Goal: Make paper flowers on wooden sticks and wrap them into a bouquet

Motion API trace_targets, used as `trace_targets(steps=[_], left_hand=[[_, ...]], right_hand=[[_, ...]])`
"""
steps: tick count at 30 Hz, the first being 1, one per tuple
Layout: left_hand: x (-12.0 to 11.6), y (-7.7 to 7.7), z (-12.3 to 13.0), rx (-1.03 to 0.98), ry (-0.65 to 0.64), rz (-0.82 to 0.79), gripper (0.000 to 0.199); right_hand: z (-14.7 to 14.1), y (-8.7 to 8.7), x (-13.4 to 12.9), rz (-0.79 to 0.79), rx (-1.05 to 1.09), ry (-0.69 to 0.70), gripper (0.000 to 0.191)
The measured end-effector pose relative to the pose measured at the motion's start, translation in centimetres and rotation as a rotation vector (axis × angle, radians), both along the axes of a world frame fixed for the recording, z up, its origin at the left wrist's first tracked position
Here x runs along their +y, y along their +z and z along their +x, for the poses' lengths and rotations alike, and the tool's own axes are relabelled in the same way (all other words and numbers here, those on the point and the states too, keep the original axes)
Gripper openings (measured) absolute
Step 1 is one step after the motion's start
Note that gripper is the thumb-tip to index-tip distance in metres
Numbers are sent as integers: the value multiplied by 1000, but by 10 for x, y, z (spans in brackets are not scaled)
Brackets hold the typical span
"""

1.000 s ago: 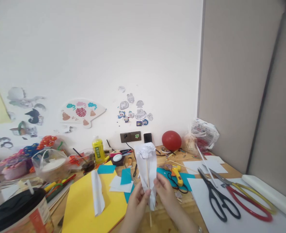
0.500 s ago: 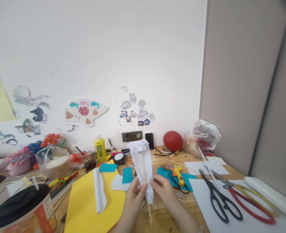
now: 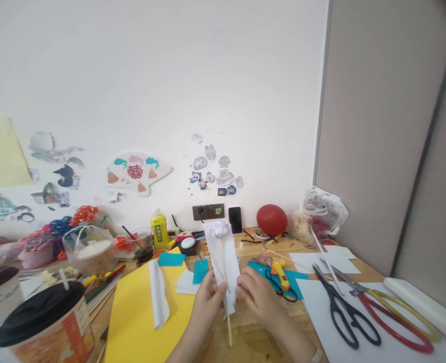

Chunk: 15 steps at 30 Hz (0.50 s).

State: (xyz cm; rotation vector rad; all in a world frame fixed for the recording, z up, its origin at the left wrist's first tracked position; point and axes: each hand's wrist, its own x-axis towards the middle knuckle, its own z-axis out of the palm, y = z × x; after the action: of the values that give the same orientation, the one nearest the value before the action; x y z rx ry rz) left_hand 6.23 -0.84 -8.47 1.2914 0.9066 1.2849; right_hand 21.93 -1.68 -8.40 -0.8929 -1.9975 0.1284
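The wooden stick (image 3: 229, 330), topped by a crumpled white head (image 3: 219, 229), has been shifted slightly left against the wall, and more of the phone (image 3: 235, 220) is uncovered; only a small adjustment is suggested, the white strip (image 3: 231, 259) being left unwrapped behind the stick; stick and strip are pinched in the left hand (image 3: 207, 297); the right hand's (image 3: 258, 295) grip is curled at the strip's right edge, its closure untellable; the stick is held above the desk (image 3: 250, 334), long axis near upright, head up and tilted left, bare end down.
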Motion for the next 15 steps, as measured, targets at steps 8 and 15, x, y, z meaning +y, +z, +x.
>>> trace_targets(steps=[8, 15], left_hand=[[0, 3, -7, -202, -232, -101, 52], [-1, 0, -1, -134, -127, -82, 59]], right_hand=[[-1, 9, -4, -497, 545, 410, 34], [-16, -4, -2, -605, 871, 471, 38]])
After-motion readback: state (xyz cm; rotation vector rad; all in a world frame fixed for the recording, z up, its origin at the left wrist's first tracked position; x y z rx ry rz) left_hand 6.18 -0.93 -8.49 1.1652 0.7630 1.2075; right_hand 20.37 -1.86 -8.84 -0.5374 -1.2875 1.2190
